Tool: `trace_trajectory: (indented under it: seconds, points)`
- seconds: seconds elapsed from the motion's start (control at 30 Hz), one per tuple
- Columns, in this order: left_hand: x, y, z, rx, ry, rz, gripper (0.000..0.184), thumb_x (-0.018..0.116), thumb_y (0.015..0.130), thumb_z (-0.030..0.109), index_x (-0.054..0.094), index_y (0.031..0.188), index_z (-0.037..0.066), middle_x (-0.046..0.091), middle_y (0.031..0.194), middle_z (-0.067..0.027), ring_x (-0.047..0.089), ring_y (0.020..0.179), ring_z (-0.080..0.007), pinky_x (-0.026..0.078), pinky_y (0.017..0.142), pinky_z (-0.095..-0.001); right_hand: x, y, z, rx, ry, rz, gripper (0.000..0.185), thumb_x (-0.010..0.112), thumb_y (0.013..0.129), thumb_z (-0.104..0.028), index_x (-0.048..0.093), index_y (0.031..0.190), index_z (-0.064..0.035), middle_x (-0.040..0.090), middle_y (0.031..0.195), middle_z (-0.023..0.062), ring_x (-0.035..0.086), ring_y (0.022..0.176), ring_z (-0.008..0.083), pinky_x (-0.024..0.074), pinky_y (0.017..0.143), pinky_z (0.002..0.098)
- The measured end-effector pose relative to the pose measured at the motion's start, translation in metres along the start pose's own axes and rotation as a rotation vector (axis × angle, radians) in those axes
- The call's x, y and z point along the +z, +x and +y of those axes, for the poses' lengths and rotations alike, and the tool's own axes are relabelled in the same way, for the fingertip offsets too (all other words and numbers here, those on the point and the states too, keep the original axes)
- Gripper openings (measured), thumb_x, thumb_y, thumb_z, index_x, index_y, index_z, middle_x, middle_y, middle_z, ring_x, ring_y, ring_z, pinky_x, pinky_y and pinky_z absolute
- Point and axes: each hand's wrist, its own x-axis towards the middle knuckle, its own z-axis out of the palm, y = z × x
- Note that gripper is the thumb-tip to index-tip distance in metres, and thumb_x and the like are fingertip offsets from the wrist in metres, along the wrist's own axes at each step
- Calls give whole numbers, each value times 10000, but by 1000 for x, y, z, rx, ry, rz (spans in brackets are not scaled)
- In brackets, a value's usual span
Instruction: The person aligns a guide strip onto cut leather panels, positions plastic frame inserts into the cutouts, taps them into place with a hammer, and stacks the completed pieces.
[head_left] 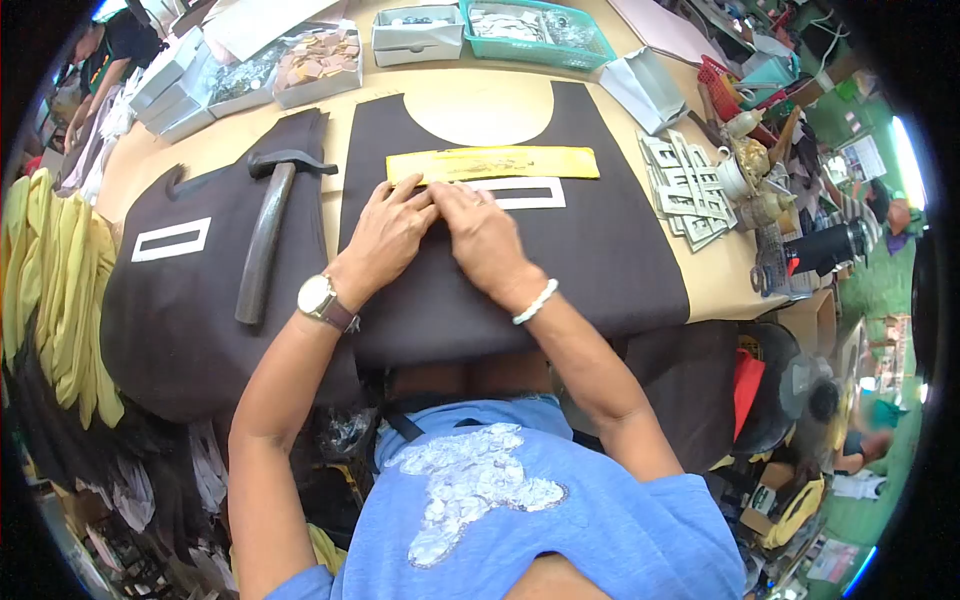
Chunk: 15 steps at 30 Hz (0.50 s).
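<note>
A dark brown cloth piece (pixel 560 270) with a scooped neckline lies flat in front of me. On it are a yellow strip (pixel 490 163) and, just below, a white rectangular frame patch (pixel 545 194) whose left end is hidden by my right hand. My left hand (pixel 393 228) is closed, its fingertips at the strip's lower edge. My right hand (pixel 483 238) is closed beside it, fingertips bunched against the left ones. Anything pinched between them is too small to make out. A hammer (pixel 268 230) rests on another dark cloth piece (pixel 180 290) to the left, which bears a similar white frame.
Boxes of small parts (pixel 318 62) and a teal basket (pixel 540 35) line the table's back. At right are a stack of white stencils (pixel 685 188), an open box (pixel 643 90) and jars. Yellow cloths (pixel 55 280) hang at left. Another person stands at the far left.
</note>
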Motion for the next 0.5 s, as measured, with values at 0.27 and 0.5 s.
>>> trace_trajectory:
  seconds: [0.27, 0.5]
  points:
    - [-4, -1, 1, -33, 6, -57, 338, 498, 788, 46, 573, 1116, 76, 546, 1183, -42, 476, 1089, -228, 299, 1013, -529, -14, -11, 17, 141, -204, -94, 398, 417, 843, -10, 460, 1235, 42, 618, 1072, 196, 596, 1032, 286, 419, 936, 437]
    - [-2, -3, 1, -34, 22, -68, 380, 496, 782, 16, 543, 1152, 91, 520, 1235, -50, 444, 1158, -243, 278, 1031, -560, -57, -37, 76, 321, -369, -55, 371, 393, 868, -17, 473, 1230, -13, 654, 1033, 113, 625, 963, 263, 395, 967, 473]
